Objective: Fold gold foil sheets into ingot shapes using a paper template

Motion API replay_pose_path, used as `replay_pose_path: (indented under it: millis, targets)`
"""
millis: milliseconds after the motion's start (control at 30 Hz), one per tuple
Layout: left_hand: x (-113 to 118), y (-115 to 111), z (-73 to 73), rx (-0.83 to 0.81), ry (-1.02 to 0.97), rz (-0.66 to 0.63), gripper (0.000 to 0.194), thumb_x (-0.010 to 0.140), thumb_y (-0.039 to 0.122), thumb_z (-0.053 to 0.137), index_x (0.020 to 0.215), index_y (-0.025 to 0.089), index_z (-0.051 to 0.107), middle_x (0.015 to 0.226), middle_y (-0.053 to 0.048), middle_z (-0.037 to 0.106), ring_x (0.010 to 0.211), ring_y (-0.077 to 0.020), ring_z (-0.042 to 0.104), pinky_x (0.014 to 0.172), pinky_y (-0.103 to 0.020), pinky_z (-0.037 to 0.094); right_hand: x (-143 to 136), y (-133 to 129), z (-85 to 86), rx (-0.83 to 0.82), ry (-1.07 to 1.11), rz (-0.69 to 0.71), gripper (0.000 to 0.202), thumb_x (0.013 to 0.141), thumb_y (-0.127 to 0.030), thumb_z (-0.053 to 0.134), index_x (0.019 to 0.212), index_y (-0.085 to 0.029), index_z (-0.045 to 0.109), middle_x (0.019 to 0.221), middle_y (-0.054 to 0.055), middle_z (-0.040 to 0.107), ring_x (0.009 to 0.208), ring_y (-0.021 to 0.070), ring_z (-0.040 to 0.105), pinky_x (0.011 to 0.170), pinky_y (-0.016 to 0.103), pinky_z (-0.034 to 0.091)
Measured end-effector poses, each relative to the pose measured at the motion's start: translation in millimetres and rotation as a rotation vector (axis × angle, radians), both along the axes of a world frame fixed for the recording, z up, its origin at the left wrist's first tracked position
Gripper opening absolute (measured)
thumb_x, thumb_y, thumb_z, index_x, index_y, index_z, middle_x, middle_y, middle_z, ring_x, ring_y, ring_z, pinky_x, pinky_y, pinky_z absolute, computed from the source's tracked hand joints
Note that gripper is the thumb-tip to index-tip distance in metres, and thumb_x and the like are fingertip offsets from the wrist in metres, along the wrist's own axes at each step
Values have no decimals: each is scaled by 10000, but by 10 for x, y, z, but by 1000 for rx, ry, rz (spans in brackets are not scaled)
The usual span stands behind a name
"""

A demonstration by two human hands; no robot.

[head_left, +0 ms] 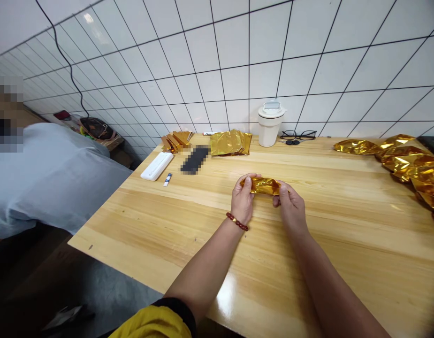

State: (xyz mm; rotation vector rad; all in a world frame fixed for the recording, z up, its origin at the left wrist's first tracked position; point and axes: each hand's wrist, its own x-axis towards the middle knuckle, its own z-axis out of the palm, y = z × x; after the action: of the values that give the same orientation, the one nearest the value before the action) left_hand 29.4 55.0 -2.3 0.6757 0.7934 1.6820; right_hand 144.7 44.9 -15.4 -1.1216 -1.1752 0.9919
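While the foil (265, 186) is held over the table (149, 220), the left hand (242, 198) grips one end and the right hand (292, 206) the other; beyond are gold sheets (228, 142), a cup (268, 130) and glasses (306, 135), with crinkled foils (407, 162) off right

Gold foil (265, 186) partly hidden by the left hand (242, 199)

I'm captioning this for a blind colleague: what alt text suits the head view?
A person's left hand and right hand hold a gold foil piece by its ends over a wooden table. Farther back, a stack of gold sheets and a white lidded cup sit near a tiled wall; other foil pieces lie at right.
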Motion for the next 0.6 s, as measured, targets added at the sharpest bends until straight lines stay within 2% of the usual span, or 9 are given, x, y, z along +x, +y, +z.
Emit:
replay_pose_path:
  millis: [167, 433, 600]
  targets:
    - [-11, -9, -2, 1, 32, -8, 394, 695, 450, 771, 980, 214, 635, 1051, -58, 692, 973, -189, 632, 880, -336, 460, 4, -13, 10, 9, -50, 15, 477, 900, -562, 473, 1105, -178, 668, 622, -16, 522, 575, 139, 489, 564, 274, 415]
    - [-15, 4, -28, 11, 17, 21, 300, 762, 460, 704, 897, 198, 648, 932, -51, 693, 934, -185, 633, 862, -334, 471, -2, -41, 15, 55, -26, -26, 437, 932, -528, 439, 1055, -179, 671, 635, -10, 519, 588, 140, 477, 569, 272, 395]
    - [18, -6, -66, 72, 186, -9, 325, 760, 447, 713, 979, 209, 676, 1059, -61, 679, 1022, -201, 613, 965, -350, 431, -8, 3, -36, 38, 30, -10, 400, 896, -479, 529, 1185, -209, 595, 688, -18, 545, 582, 135, 504, 570, 275, 426]
